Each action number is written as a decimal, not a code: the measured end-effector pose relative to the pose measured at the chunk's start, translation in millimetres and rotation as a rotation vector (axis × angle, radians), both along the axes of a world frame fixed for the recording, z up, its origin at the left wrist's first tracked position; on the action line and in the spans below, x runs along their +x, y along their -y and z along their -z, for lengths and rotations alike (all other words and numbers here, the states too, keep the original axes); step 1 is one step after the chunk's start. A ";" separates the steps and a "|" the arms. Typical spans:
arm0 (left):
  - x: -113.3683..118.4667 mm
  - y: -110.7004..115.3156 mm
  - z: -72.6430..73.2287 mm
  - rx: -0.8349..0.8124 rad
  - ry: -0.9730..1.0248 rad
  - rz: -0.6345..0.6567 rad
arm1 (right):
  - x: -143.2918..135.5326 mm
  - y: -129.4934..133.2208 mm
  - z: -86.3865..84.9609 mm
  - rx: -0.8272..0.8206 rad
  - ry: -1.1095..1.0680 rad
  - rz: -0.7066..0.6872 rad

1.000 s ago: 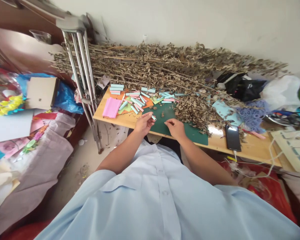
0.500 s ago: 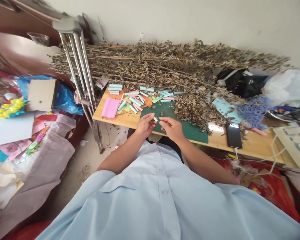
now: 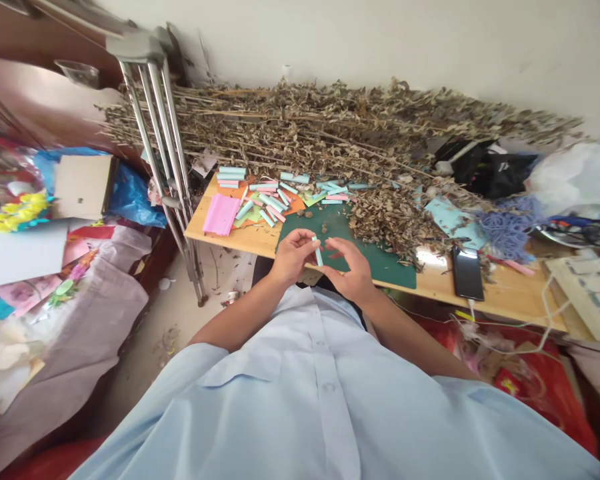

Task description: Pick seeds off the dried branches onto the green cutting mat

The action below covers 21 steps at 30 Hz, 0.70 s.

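Between finger and thumb, my left hand (image 3: 293, 257) pinches a thin pale blue paper roll (image 3: 319, 255), held nearly upright over the table's front edge. My right hand (image 3: 353, 270) is beside it with fingers apart, its thumb at the roll's lower end; whether it touches cannot be made out. Under and beyond the hands lies a green mat (image 3: 380, 265). A heap of crumbled dry leaves (image 3: 387, 217) covers its right part. Several blue and pink paper rolls (image 3: 270, 201) lie at the back left, near a stack of pink paper (image 3: 221, 215).
Long dried leafy stalks (image 3: 280, 123) run along the wall behind the wooden table (image 3: 200, 223). Metal crutches (image 3: 163, 133) lean at its left end. To the right are a phone (image 3: 467, 272) on a cable, purple cord (image 3: 507, 223) and a white plastic bag (image 3: 570, 170).
The paper roll has turned from slanting in my left fingers to nearly upright, with more of it showing. My right hand's fingers have spread from a closed pinch.
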<state>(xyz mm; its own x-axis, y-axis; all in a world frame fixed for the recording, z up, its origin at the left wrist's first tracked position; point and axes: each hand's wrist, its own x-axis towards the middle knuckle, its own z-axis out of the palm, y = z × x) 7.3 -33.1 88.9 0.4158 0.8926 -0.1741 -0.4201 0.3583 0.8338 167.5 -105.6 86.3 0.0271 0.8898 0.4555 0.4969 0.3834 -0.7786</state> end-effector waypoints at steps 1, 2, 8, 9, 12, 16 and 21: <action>-1.4 2.4 -3.1 0.036 -0.019 0.013 | 1.7 2.1 -1.0 0.042 0.036 -0.018; -2.9 4.6 -6.2 0.068 -0.033 0.030 | 3.6 3.8 -2.1 0.077 0.075 -0.043; -8.1 14.9 -23.2 0.108 -0.022 0.110 | 14.2 8.3 -9.9 0.168 0.247 -0.168; -8.2 16.2 -25.3 0.104 -0.024 0.126 | 14.9 8.5 -11.3 0.162 0.246 -0.173; -8.0 19.4 -30.1 0.107 -0.020 0.179 | 13.9 9.0 -15.6 0.152 0.215 -0.189; -8.1 21.6 -33.4 0.106 -0.006 0.207 | 9.2 11.0 -20.9 0.170 0.196 -0.205; -8.1 22.3 -32.6 0.085 -0.005 0.217 | 4.8 12.8 -21.9 0.122 0.202 -0.170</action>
<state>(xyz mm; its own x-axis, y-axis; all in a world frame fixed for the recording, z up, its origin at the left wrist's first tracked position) -0.9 -55.4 121.5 0.5987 0.7941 -0.1046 -0.3370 0.3682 0.8665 172.3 -118.3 108.2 -0.2197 0.8120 0.5407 0.5577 0.5593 -0.6133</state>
